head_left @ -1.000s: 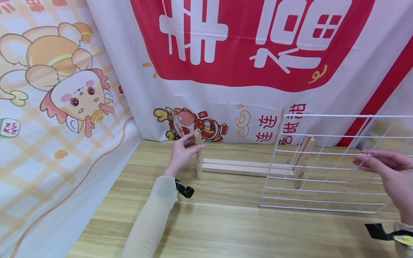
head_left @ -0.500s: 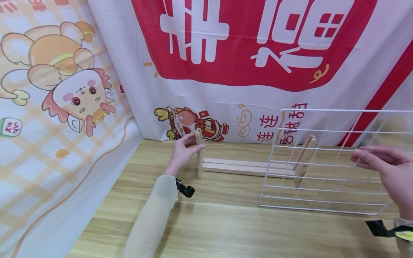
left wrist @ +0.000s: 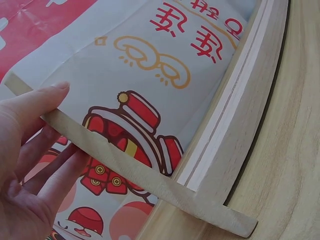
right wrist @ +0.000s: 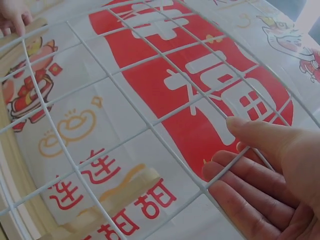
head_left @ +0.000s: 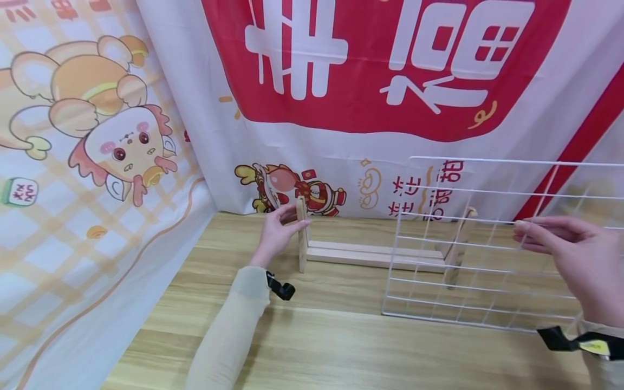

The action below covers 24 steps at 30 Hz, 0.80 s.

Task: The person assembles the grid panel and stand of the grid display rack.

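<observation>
A wooden stand (head_left: 375,257) with two upright end pieces and a grooved crossbar rests on the table. My left hand (head_left: 280,234) pinches its left upright (left wrist: 125,162) between thumb and fingers near the top. On the other side, my right hand (head_left: 575,254) holds a white wire grid panel (head_left: 434,264), thumb and fingers pinching its wires. The panel stands upright and tilted in front of the stand's right upright (head_left: 458,246), partly covering it. In the right wrist view the grid (right wrist: 150,125) fills much of the picture, with the right fingers (right wrist: 250,195) at its wires.
The wood-grain table (head_left: 312,346) reaches toward me. Behind it hangs a white cloth with a red printed patch (head_left: 361,103). To the left is a checked cloth with a cartoon animal (head_left: 29,260). Black camera straps (head_left: 280,286) sit on both wrists.
The wire grid panel and my right hand have moved a little to the left, and the panel's top edge has risen. My left hand stays on the stand's left upright.
</observation>
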Each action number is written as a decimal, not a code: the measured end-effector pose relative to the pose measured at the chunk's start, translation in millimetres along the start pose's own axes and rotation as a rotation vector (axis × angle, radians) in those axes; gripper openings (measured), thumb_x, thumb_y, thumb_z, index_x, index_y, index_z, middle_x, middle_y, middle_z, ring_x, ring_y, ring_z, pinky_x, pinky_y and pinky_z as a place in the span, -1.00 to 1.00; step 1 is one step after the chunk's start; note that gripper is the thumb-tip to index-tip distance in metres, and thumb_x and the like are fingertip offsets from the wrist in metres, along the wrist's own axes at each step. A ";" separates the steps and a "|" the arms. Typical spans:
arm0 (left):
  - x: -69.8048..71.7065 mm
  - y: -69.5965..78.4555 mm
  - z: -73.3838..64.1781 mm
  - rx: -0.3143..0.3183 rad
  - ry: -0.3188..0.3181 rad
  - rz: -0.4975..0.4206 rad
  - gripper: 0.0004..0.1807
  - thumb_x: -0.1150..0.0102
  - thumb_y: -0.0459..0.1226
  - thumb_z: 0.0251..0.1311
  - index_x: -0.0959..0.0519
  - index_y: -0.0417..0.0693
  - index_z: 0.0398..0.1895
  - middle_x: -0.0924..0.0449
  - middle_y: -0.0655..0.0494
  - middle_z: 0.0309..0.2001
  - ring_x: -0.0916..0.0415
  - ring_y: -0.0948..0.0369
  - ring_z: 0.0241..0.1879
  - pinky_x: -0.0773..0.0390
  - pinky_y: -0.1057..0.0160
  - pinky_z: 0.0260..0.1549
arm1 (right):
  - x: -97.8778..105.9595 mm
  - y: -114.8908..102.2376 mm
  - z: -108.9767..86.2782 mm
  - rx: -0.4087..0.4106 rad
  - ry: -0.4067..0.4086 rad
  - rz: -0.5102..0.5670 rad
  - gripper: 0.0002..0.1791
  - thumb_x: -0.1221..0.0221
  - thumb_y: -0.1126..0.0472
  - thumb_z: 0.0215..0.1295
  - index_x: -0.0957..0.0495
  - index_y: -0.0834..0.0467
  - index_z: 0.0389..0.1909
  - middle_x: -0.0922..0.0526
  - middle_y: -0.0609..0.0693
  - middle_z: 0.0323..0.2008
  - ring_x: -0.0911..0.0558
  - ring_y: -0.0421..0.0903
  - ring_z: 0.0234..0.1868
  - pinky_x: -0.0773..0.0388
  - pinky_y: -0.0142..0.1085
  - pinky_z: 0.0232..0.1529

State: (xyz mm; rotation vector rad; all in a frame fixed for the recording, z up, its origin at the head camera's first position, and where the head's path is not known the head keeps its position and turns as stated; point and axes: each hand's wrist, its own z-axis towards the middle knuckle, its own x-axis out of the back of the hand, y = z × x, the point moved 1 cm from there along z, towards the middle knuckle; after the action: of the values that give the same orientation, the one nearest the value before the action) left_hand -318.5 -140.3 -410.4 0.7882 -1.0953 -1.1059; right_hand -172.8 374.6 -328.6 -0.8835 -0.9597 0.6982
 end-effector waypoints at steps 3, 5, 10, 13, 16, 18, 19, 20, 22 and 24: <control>-0.9 -1.5 -1.0 0.001 0.004 0.002 -0.38 -0.56 -0.14 0.09 -0.59 -0.03 0.24 -0.65 0.02 0.13 -0.58 0.08 0.12 -0.61 0.12 0.10 | -3.1 -1.6 2.0 -0.002 0.009 -0.024 -0.52 -0.29 0.00 0.40 -0.59 0.27 0.14 -0.70 -0.43 -0.34 -0.73 -0.37 -0.39 -0.56 -0.65 -0.32; -1.7 -1.5 -2.3 0.006 0.004 -0.001 -0.40 -0.57 -0.14 0.09 -0.60 -0.02 0.22 -0.66 0.03 0.12 -0.59 0.08 0.11 -0.62 0.12 0.08 | -4.2 -3.1 4.3 -0.002 0.012 -0.030 -0.51 -0.29 -0.02 0.39 -0.58 0.27 0.14 -0.69 -0.44 -0.34 -0.72 -0.39 -0.39 -0.58 -0.63 -0.34; -5.6 1.0 -5.8 -0.017 -0.004 -0.028 -0.46 -0.58 -0.19 0.07 -0.64 -0.04 0.14 -0.68 0.04 0.07 -0.62 0.08 0.07 -0.65 0.13 0.03 | -5.8 -10.6 10.4 -0.028 -0.008 0.011 -0.47 -0.30 -0.06 0.36 -0.58 0.22 0.17 -0.71 -0.42 -0.32 -0.72 -0.40 -0.35 -0.59 -0.62 -0.32; -8.0 1.5 -8.4 -0.023 -0.009 -0.041 -0.46 -0.59 -0.19 0.05 -0.64 -0.04 0.13 -0.69 0.05 0.05 -0.62 0.08 0.06 -0.66 0.14 0.02 | -9.6 -17.0 13.4 -0.056 -0.027 0.011 -0.42 -0.30 -0.13 0.32 -0.57 0.20 0.18 -0.70 -0.46 -0.34 -0.72 -0.42 -0.34 -0.57 -0.63 -0.31; -9.4 1.3 -13.0 -0.001 -0.009 -0.030 -0.42 -0.61 -0.14 0.02 -0.64 -0.01 0.14 -0.68 0.10 0.06 -0.61 0.12 0.07 -0.65 0.14 0.04 | -14.9 -23.7 16.8 -0.054 -0.041 -0.009 -0.39 -0.30 -0.17 0.30 -0.56 0.20 0.18 -0.68 -0.49 -0.36 -0.71 -0.42 -0.33 -0.57 -0.63 -0.29; -10.0 2.0 -16.6 0.008 -0.009 -0.019 -0.39 -0.61 -0.10 0.00 -0.63 0.00 0.16 -0.67 0.11 0.08 -0.60 0.11 0.09 -0.63 0.10 0.07 | -18.3 -28.3 18.7 -0.055 -0.047 -0.024 -0.37 -0.30 -0.20 0.29 -0.56 0.19 0.17 -0.68 -0.50 -0.38 -0.71 -0.42 -0.34 -0.57 -0.63 -0.30; -10.4 2.5 -18.2 0.010 -0.007 -0.013 -0.39 -0.61 -0.09 0.00 -0.62 0.01 0.16 -0.67 0.11 0.08 -0.59 0.11 0.10 -0.62 0.07 0.09 | -20.0 -30.6 19.7 -0.050 -0.052 -0.027 -0.37 -0.30 -0.20 0.29 -0.56 0.20 0.16 -0.68 -0.50 -0.38 -0.71 -0.41 -0.34 -0.58 -0.62 -0.30; -10.7 3.0 -19.6 0.010 -0.007 -0.008 -0.39 -0.61 -0.08 0.01 -0.62 0.03 0.16 -0.67 0.11 0.09 -0.59 0.10 0.11 -0.62 0.05 0.10 | -21.4 -32.9 20.5 -0.046 -0.055 -0.032 -0.37 -0.30 -0.20 0.29 -0.56 0.20 0.16 -0.68 -0.50 -0.39 -0.72 -0.40 -0.35 -0.59 -0.61 -0.30; -11.0 4.2 -22.3 0.008 -0.007 -0.003 -0.39 -0.60 -0.08 0.01 -0.62 0.04 0.16 -0.67 0.10 0.10 -0.58 0.08 0.12 -0.60 -0.02 0.12 | -24.4 -37.1 21.7 -0.045 -0.065 -0.039 -0.37 -0.29 -0.21 0.29 -0.56 0.20 0.15 -0.68 -0.49 -0.40 -0.72 -0.40 -0.35 -0.59 -0.60 -0.31; -11.2 5.5 -25.0 0.010 -0.005 0.001 -0.41 -0.60 -0.09 0.02 -0.62 0.05 0.16 -0.67 0.11 0.09 -0.58 0.08 0.12 -0.58 -0.06 0.13 | -27.6 -41.0 22.8 -0.039 -0.078 -0.048 -0.37 -0.29 -0.21 0.29 -0.56 0.19 0.15 -0.69 -0.47 -0.39 -0.72 -0.39 -0.35 -0.61 -0.58 -0.31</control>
State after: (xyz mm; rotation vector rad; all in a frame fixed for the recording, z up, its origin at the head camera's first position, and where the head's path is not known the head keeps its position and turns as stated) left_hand -293.8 -128.4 -416.0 0.7936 -1.1062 -1.1029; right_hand -200.0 339.8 -296.9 -0.8703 -1.0638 0.6789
